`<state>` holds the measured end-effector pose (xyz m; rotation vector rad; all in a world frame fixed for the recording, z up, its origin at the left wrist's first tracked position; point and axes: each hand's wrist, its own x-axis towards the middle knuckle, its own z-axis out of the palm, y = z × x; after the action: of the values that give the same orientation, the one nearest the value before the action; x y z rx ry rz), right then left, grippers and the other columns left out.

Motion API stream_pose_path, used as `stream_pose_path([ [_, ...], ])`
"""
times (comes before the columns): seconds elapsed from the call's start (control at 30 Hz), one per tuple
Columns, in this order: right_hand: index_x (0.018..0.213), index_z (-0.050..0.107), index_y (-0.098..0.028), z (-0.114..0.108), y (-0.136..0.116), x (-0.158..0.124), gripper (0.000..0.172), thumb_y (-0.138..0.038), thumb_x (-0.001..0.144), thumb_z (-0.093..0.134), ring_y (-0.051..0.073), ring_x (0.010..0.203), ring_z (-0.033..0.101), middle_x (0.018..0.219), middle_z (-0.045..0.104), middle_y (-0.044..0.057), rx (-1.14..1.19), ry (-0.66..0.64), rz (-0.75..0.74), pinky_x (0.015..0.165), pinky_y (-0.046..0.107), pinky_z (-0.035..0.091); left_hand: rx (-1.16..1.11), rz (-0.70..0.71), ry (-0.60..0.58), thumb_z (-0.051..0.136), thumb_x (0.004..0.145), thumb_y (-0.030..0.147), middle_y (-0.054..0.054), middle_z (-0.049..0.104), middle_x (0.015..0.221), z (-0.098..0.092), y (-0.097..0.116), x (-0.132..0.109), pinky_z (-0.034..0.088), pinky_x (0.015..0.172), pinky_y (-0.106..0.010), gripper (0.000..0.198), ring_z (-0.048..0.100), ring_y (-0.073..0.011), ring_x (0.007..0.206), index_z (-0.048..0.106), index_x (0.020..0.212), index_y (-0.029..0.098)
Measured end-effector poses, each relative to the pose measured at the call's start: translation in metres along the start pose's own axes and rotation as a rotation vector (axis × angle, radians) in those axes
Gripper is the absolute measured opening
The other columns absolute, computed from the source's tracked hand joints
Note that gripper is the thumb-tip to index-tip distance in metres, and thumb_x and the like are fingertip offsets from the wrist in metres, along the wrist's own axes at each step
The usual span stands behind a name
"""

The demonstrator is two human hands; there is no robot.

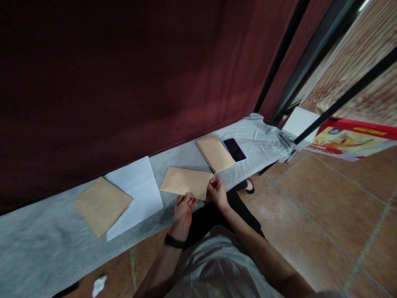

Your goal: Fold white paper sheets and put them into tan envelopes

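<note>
We face a broad dark-red wall panel (139,82), with a floor of brownish square tiles (310,215) below and a long, narrow surface draped in grey cloth (37,244) running along the panel. The cloth is rumpled at its far right end, near slim black posts (279,58), so a tug there could drag everything lying on it. A red-and-yellow printed box (350,140) stands beyond. Leftward on the cloth lies a white, faintly creased paper sheet (147,186), partly covered by a flat tan paper envelope (102,205). Before us, at the near edge, is a pale-brown rectangular envelope with red print (182,182). Our right hand (218,192) pinches its right end; our left hand (183,209) supports the near long edge with fingers bent, though we cannot tell whether they grip. Should the pinch pull unevenly, the thin paper could crease or tear; should the left fingers slacken, it could slide off the edge. Just beyond sits a neat stack of brown envelopes (215,154), and a careless nudge could push it into the dark-screened smartphone (235,150) beside it. Our left wrist wears a black band (174,241); on the tiles lies a crumpled white scrap (99,284).
</note>
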<state>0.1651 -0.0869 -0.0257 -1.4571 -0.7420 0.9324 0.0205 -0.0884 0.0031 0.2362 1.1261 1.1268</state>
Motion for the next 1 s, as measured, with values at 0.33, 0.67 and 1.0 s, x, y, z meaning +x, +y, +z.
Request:
stream_pose_path([
  [0.33,0.095,0.044,-0.026,0.015,0.001,-0.006,0.029,-0.040,0.076,0.062,0.013,0.062,0.057,0.076,0.057,-0.006,0.173,0.101,-0.031,0.057,0.024,0.049,0.005,0.057,-0.080,0.072,0.072,0.006,-0.001,0.075,0.093,0.016,0.001,0.005,0.058,0.077,-0.029,0.027,0.073,-0.0171,0.085,0.063,0.094,0.020],
  [0.67,0.117,0.044,-0.026,0.011,0.001,0.000,0.040,-0.042,0.084,0.060,0.015,0.057,0.057,0.076,0.058,-0.005,0.183,-0.055,-0.032,0.050,0.026,0.047,0.322,0.245,-0.091,0.072,0.065,0.012,-0.001,0.074,0.095,0.018,0.032,0.062,0.057,0.075,-0.026,0.040,0.071,-0.0156,0.084,0.060,0.102,0.020],
  [1.0,0.107,0.066,-0.023,-0.018,-0.009,0.014,0.023,-0.028,0.098,0.045,0.025,0.103,0.063,0.108,0.069,0.009,-0.571,-0.181,-0.547,0.093,0.043,0.051,0.743,0.424,-0.164,0.063,0.074,0.007,-0.005,0.074,0.107,0.010,0.048,0.083,0.056,0.087,-0.033,0.058,0.070,-0.0217,0.099,0.057,0.130,0.021],
])
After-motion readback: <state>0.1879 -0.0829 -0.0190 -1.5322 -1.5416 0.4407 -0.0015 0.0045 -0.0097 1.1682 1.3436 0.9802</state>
